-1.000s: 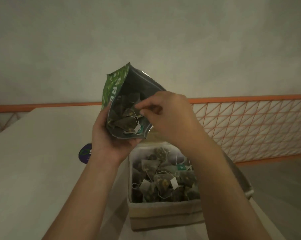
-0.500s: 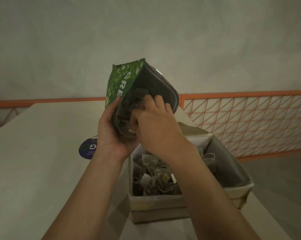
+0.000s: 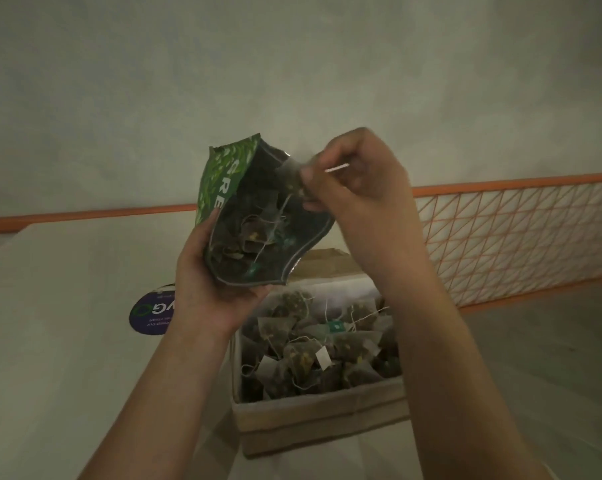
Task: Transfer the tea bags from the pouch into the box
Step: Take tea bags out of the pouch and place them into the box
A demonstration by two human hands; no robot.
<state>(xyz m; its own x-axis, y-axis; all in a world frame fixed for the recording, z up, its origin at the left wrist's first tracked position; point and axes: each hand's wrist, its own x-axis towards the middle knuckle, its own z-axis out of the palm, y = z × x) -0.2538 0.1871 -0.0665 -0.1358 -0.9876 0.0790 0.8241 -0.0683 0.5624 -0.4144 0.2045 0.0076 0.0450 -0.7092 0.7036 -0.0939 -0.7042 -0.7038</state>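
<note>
One pale worktop (image 3: 60, 341), one box, one pouch, two hands.
The rectangular light wooden box (image 3: 313, 415), heaped with too many pyramid tea bags (image 3: 301, 355) to count, sits below the green foil pouch (image 3: 254, 216). The left hand (image 3: 209, 282) grips the pouch; the right hand (image 3: 358, 181), inside it half a second ago, now pinches one mesh tea bag (image 3: 292, 176) lifted above its mouth.
</note>
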